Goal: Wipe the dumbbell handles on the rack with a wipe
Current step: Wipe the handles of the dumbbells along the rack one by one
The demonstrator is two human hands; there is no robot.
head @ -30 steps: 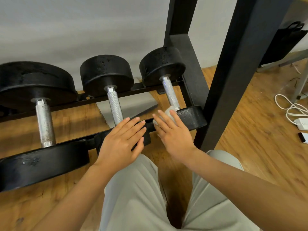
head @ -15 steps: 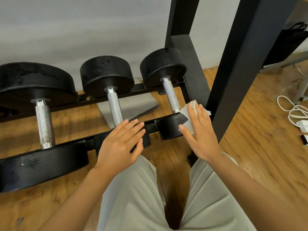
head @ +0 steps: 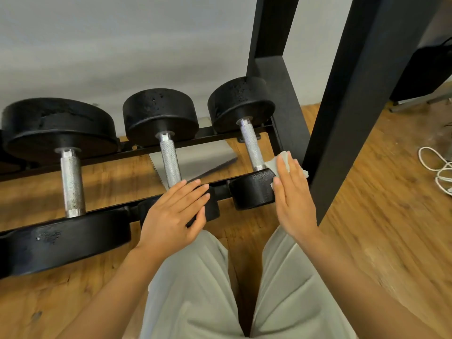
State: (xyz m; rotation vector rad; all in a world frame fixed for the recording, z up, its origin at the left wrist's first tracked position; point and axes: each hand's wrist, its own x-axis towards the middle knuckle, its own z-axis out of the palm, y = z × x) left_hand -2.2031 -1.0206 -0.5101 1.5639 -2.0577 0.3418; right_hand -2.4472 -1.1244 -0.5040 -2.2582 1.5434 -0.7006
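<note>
Three black dumbbells lie across a low black rack point(head: 137, 151). The right dumbbell has a knurled steel handle point(head: 252, 145); my right hand point(head: 292, 199) presses a white wipe point(head: 275, 165) with straight fingers against the right side of its near weight point(head: 252, 189). My left hand point(head: 171, 216) rests flat on the near weight of the middle dumbbell, whose handle point(head: 170, 162) runs up from my fingertips. The left dumbbell's handle point(head: 72, 182) looks spotted and dull.
A thick black post point(head: 347, 106) stands just right of my right hand, with a second upright point(head: 276, 69) behind. A grey plate point(head: 195, 157) lies on the wooden floor under the rack. White cables point(head: 437, 167) lie at the far right. My knees are below.
My right hand has moved with the wipe from the top of the right dumbbell's near weight round to its right side. My left hand has stayed on the middle dumbbell.
</note>
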